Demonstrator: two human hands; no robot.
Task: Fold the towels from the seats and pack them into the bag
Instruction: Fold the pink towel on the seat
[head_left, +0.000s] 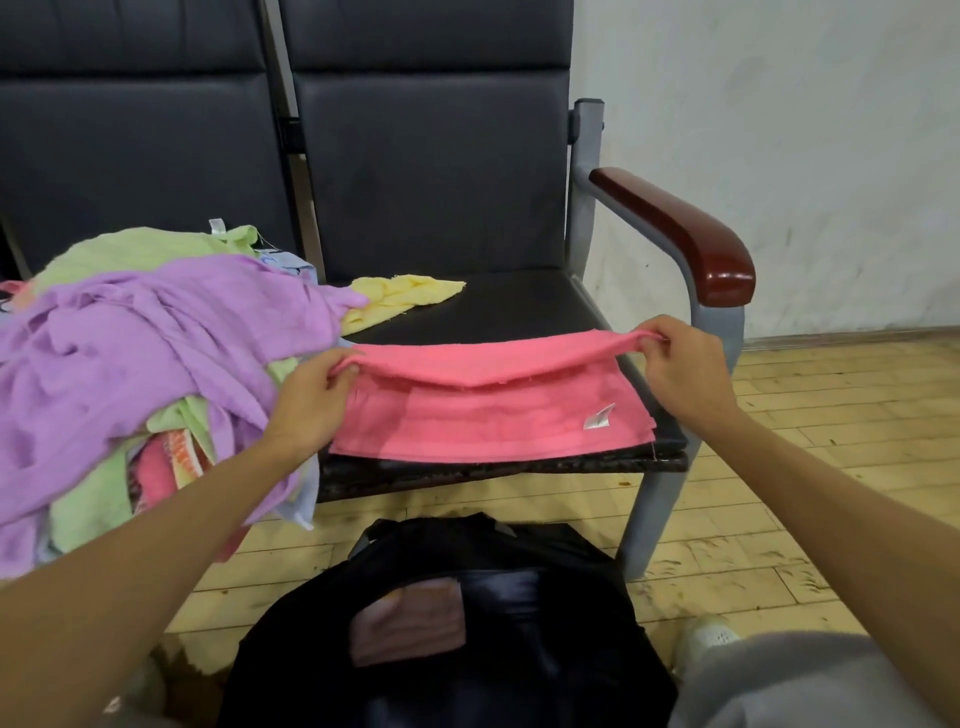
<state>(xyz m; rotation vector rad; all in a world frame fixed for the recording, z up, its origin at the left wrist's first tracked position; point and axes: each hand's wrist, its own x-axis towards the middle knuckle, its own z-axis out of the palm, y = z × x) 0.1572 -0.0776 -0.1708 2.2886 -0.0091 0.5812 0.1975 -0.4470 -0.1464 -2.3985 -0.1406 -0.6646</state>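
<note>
On the front half of the right-hand seat (519, 306): the pink towel (483, 421), lower layer flat on the cushion, near edge along the seat's front lip, white tag (598, 417) showing near the right corner. Far edge raised and pinched at both ends. Gripping the left end with the left hand (311, 400), thumb and curled fingers closed on the fabric. Gripping the right end with the right hand (680, 369) the same way, fingers bent round a bunched corner. Between the two grips, a sagging fold hanging just above the lower layer.

Crowding in from the left, a loose pile on the neighbouring seat: purple cloth (130, 338) on top, green towel (130, 249) behind and beneath, blue cloth (291, 262) peeping out at the back, striped pink and orange fabric low in the heap. Spilling across the gap between the seats, right behind the left forearm. Farther back on the pink towel's own cushion, apart from it, a crumpled yellow towel (400, 299), partly under the purple edge. Just beside the right hand, a grey metal frame with a dark red armrest (685, 234).

Below, on the wooden floor (831, 441), the black bag (519, 649), mouth open, something pink visible inside. At lower right, a grey trouser leg (805, 686) and a pale shoe (709, 636). Behind the seats, a scuffed white wall (779, 130).
</note>
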